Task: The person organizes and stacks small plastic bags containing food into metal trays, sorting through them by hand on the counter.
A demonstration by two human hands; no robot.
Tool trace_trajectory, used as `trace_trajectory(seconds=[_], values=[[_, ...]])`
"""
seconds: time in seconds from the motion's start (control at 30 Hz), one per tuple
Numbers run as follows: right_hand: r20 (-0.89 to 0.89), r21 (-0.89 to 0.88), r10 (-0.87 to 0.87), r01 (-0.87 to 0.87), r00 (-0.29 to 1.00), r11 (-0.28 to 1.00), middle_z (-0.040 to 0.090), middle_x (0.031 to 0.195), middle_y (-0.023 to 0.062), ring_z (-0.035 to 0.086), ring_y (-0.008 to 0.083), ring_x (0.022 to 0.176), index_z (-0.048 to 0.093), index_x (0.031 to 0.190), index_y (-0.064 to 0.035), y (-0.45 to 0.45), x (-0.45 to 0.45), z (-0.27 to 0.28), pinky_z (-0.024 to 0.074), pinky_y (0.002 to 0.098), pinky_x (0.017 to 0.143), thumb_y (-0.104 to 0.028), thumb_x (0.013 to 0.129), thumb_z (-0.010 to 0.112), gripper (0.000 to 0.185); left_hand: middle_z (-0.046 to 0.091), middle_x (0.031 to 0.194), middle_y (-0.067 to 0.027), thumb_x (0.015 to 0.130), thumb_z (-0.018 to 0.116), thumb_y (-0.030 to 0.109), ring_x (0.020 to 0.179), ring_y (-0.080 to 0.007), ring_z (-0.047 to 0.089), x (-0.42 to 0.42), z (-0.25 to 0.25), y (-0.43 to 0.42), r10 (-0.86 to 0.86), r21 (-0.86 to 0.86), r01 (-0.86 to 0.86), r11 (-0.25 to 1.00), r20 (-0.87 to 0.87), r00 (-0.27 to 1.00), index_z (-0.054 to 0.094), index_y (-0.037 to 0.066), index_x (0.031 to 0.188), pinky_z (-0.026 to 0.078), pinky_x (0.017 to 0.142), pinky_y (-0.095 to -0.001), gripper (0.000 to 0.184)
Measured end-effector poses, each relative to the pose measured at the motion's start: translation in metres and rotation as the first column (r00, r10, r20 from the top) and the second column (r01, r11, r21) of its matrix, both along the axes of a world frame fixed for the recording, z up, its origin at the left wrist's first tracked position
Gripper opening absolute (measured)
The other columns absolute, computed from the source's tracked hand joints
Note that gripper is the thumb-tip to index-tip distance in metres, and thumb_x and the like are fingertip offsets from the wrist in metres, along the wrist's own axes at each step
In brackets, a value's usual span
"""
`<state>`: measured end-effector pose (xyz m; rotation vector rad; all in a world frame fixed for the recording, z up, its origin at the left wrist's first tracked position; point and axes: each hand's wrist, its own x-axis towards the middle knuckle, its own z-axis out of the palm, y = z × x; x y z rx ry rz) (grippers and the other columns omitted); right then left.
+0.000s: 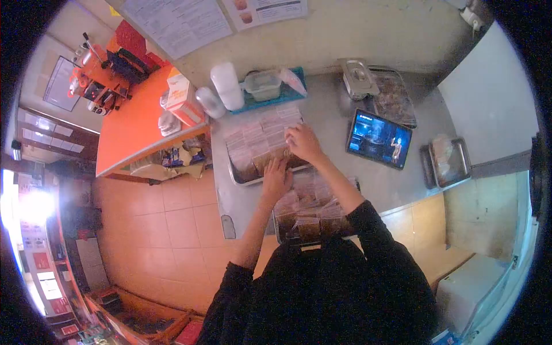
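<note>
Small clear plastic bags (pixel 251 141) with brown contents stand packed in rows in a metal tray (pixel 247 181). My left hand (pixel 277 177) rests at the tray's near side, its fingers stretched out against the front bags. Over the tray's right part, my right hand (pixel 303 143) has its fingers bent and closed at the top of a plastic bag; its fingertips partly cover what they grip. Closer to my body, a second metal tray (pixel 278 230) holds more filled bags (pixel 310 223), partly under my right forearm.
A tablet (pixel 379 138) with a lit screen lies on the metal table (pixel 330 129). Behind are a lidded steel container (pixel 360 79), a tray of bags (pixel 394 96) and a blue tray (pixel 265 105) with plastic tubs. Another small tray (pixel 463 164) sits at the right edge, an orange counter (pixel 138 123) at left.
</note>
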<state>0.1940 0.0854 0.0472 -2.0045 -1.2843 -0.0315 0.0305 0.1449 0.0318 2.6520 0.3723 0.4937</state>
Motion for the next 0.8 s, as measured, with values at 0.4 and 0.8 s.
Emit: trace_trajectory(seconds=[0.4,0.8], values=[[-0.272,-0.257,-0.411,0.346,0.87,0.902,0.061,0.086,0.0191,0.059,0.034,0.081,0.056,0.092,-0.0013,-0.082,0.0,-0.042,0.0466,0.0429,0.072,-0.021,0.073,0.065,0.028,0.049,0.107,-0.0173,0.071,0.058,0.011,0.095,-0.0341,0.047,-0.07,0.001,0.036,0.767,-0.126,-0.757,0.641,0.132,0.628,0.048,0.004,0.113,0.036,0.086,-0.0463,0.044],[-0.747,-0.269,-0.37,0.258,0.552,0.928,0.056,0.094,0.0177,0.06,0.0283,0.085,0.041,0.111,-0.0038,-0.074,-0.006,-0.03,0.0509,0.0395,0.071,-0.017,0.073,0.064,0.046,0.049,0.103,-0.0126,0.064,0.056,-0.013,0.082,-0.0237,0.058,-0.134,-0.019,0.086,0.416,-0.978,-0.193,-0.081,-0.209,0.885,0.028,0.009,0.134,0.05,0.074,-0.0336,0.078]])
